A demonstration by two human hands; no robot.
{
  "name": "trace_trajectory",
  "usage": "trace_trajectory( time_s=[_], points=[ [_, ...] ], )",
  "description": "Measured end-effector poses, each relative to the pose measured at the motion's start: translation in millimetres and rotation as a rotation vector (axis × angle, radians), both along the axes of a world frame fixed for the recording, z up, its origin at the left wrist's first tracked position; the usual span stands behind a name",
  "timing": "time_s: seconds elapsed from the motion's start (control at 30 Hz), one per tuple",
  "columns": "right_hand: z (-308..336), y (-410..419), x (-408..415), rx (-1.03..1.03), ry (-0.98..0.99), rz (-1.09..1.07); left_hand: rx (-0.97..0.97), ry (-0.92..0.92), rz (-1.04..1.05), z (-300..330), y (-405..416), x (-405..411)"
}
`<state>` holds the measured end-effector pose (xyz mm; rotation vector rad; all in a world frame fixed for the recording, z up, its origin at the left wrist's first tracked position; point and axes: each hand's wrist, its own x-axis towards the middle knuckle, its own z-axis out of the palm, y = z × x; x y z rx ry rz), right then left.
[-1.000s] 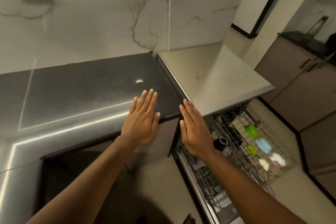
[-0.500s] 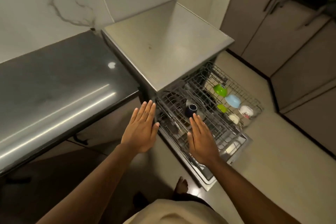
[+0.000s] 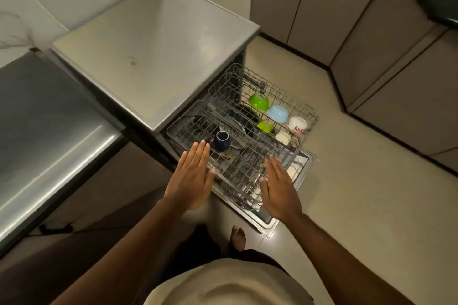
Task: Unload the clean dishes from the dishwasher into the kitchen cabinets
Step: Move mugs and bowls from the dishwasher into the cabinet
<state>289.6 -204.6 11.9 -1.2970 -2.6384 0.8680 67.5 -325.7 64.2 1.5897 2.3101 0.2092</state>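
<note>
Nearest the camera, the person's pale shirt fills the lower edge, with a bare foot point(image 3: 238, 238) on the floor beyond it. Both forearms reach forward and down. The left hand point(image 3: 192, 179) is flat, palm down, fingers straight and together, grasping nothing, over the near left corner of the pulled-out rack point(image 3: 250, 156). The right hand point(image 3: 281, 187) is likewise flat and released, tilted slightly on its edge, over the rack's near right side. Whether either hand touches the wires cannot be told. Just beyond the left fingertips a dark blue cup point(image 3: 222, 140) stands in the rack. Farther along lie a green bowl point(image 3: 259, 101), a light blue bowl point(image 3: 278, 113), a small green bowl point(image 3: 265, 126) and a white patterned bowl point(image 3: 298, 124). The dishwasher point(image 3: 148, 57) top sits behind, with closed cabinets point(image 3: 371, 32) beyond.
</note>
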Motion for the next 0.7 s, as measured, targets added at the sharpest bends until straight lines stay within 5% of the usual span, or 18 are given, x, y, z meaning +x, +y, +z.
trace_trajectory(
  time_s=[0.7],
  points=[
    [-63.2, 104.1, -8.1, -0.123, -0.062, -0.403, -0.274, -0.131, -0.345, -94.2, 197.0, -19.9]
  ],
)
